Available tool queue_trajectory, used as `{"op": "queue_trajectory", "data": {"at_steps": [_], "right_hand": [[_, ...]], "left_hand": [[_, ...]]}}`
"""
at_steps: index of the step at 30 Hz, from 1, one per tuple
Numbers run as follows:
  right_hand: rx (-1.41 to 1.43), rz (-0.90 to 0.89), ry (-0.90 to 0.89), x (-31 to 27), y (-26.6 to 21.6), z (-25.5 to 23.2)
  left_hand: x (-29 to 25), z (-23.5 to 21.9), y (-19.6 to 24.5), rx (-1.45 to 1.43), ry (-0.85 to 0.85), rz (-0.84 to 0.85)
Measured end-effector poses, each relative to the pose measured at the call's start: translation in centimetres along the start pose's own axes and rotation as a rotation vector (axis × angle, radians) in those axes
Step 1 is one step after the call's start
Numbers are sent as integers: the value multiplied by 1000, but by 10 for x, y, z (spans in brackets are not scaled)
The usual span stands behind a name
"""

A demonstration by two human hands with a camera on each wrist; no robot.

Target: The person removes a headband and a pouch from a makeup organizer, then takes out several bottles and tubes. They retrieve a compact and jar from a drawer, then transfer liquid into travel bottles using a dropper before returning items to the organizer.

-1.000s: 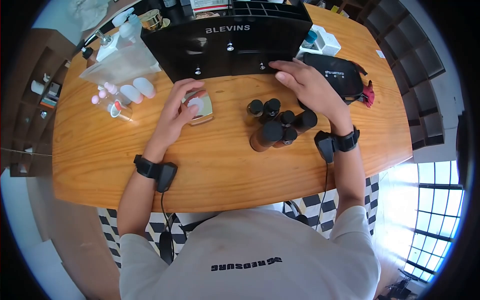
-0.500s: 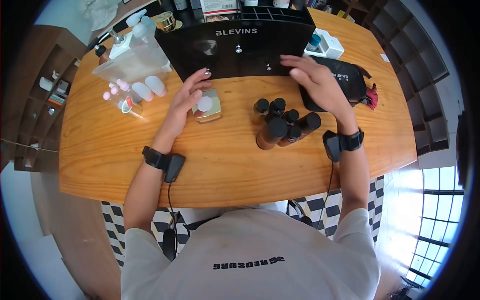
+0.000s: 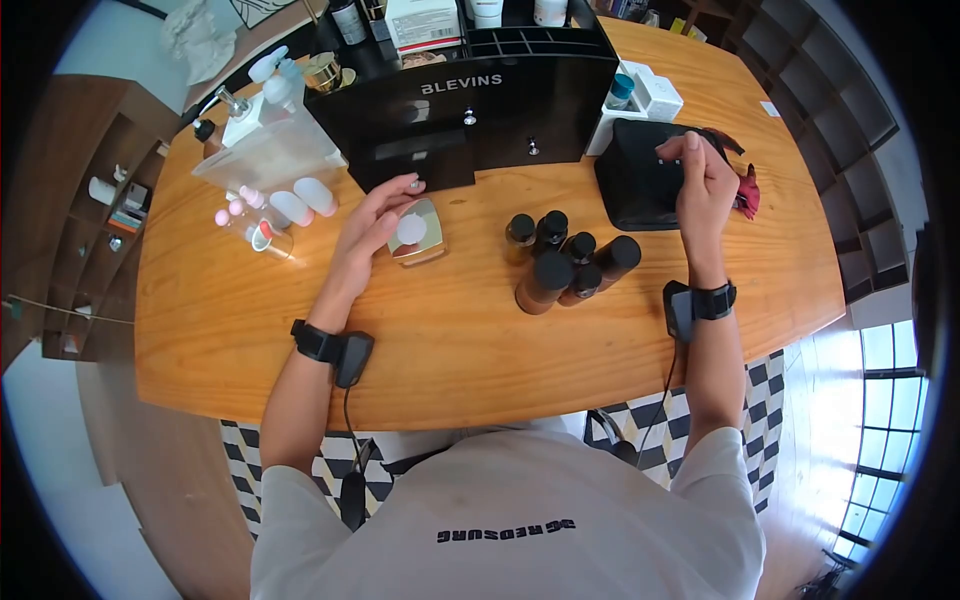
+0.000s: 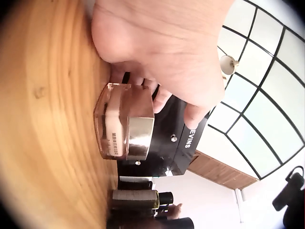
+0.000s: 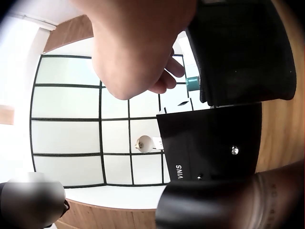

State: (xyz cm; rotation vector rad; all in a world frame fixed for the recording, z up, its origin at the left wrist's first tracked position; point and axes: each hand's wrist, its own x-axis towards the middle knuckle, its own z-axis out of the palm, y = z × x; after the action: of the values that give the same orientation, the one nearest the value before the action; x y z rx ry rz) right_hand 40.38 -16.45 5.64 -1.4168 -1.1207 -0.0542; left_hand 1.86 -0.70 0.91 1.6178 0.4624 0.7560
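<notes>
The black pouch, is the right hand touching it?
Touching. In the head view the right hand lies on the black pouch with its fingers curled over the pouch's far edge, no gap showing.

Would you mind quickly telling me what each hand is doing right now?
Left hand: open, fingers resting on the jar, near the open drawer.
Right hand: holding the black pouch.

Jar (image 3: pixel 419 231) sits mid-table, the organizer (image 3: pixel 470 100) right behind it at twelve o'clock. Bottles (image 3: pixel 565 262) cluster at its three o'clock, and the pouch (image 3: pixel 640 180) lies at their one o'clock.
</notes>
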Motion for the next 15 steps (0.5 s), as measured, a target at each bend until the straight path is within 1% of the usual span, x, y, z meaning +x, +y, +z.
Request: {"op": "queue_trajectory", "data": {"at_steps": [2,3,5,7,8,10,11,12,14,15], "right_hand": [[-206,-156,-23,-2,-6,0],[-205,-154,-24,-3,-7,-1],[-267,-262,-48,-3,-6,2],[-259,-252,-57,-4,-9,3],[-264,-243,-54,-4,-8,4],[-255,-239,-62,-4,-6,5],[-259,-240,-62,-5,-6,5],[-262,-241,-63,-4,-6,5],[-268,-254,-72,-4,-7,5],[-275,-265,-76,-5,-7,6]], "left_hand": [[-6,-3,2,-2,-10,-3],[-9,-5,1,-32,-36,-1],[-13,-8,4,-58,-47,-3],[-17,-8,12,32,-84,-93],[-19,-7,21,33,-75,-96],[-20,-1,36,368,-119,-100],[-20,3,34,404,-75,-13],[-20,5,34,403,-70,-16],[-21,9,41,582,-59,-2],[-21,12,44,582,-54,-6]]}}
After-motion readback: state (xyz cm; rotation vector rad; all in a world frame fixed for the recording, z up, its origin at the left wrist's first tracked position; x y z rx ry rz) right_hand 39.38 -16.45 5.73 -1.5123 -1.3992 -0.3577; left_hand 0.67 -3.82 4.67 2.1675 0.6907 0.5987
